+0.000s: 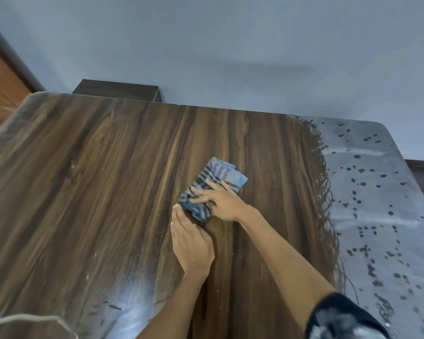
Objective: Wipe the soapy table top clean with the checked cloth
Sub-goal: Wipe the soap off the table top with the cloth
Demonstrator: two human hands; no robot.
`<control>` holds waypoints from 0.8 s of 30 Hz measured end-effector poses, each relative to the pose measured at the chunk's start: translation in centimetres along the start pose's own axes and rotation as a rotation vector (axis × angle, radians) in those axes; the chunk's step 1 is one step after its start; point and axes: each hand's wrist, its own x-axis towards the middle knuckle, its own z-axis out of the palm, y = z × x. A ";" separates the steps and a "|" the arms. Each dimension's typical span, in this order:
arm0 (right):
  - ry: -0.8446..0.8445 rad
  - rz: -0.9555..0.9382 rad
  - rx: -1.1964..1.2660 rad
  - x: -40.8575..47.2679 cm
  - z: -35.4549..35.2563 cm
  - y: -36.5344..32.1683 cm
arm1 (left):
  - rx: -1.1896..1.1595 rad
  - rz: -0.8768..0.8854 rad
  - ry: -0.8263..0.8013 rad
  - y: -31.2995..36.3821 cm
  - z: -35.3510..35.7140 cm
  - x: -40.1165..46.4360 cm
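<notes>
Cloth [212, 189] with blue and dark checks lies bunched on the wooden table top [96, 192], near its middle. The right hand [220, 200] presses on the cloth from above with fingers spread and fairly straight; it does not seem to clamp the fabric. The left hand [191, 241] lies flat on the wood just beside the near end of the cloth, fingers straight and together, its fingertips touching or almost touching the fabric; I cannot tell which.

Judging from the surface, the wiping is partly done. The wood around the hands looks mostly clear, with only a thin pale haze on the left side and near the front edge. On the right, a wide band of grey soap film [377, 204] with dark spots runs along the table from back to front. Its border shows curved marks like strokes of a cloth.

The next move probably calls for pushing the cloth to the right into this soapy band, with steady pressure and perhaps a fresh fold.

The right edge of the table is rounded at the far corner, so soap could be pushed over it. The back edge stands close to a grey wall [230, 45]. Open wood on the left gives room for long strokes.
</notes>
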 end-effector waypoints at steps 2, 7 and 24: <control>-0.004 -0.018 -0.006 -3.8 0.9 0.6 | -0.043 0.000 0.021 -0.3 -0.3 -0.2; 0.059 0.141 -0.170 -14.2 1.5 3.6 | -0.007 0.059 -0.020 -1.1 -0.5 -0.5; 0.204 0.173 -0.173 -17.2 9.4 -2.3 | -0.080 0.192 -0.108 -2.2 -1.3 -0.9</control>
